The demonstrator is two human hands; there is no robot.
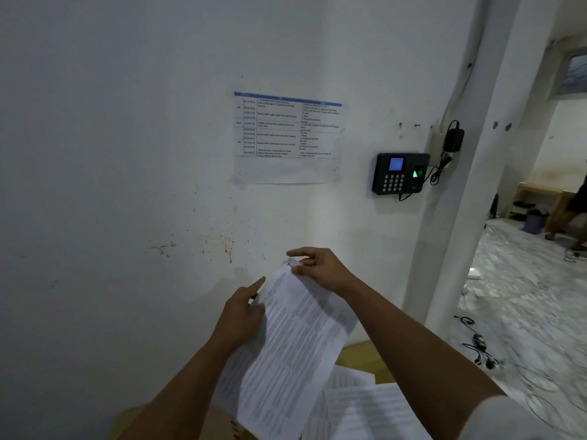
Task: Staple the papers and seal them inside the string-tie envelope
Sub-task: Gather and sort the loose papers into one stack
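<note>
I hold a stack of printed white papers (286, 350) up in front of a white wall. My left hand (243, 315) grips the stack's left edge, index finger stretched along it. My right hand (317, 268) pinches the top far corner between thumb and fingers. More printed sheets (365, 408) lie below on a tan surface (359, 354), which may be the envelope or a box; I cannot tell which. No stapler is in view.
A printed schedule (287, 138) is taped to the wall. A black fingerprint keypad (398, 173) with a cable and a power adapter (454, 136) hangs to its right. Through the doorway, cables (482, 347) lie on marble floor, and a person's legs (568, 217) stand by a bench.
</note>
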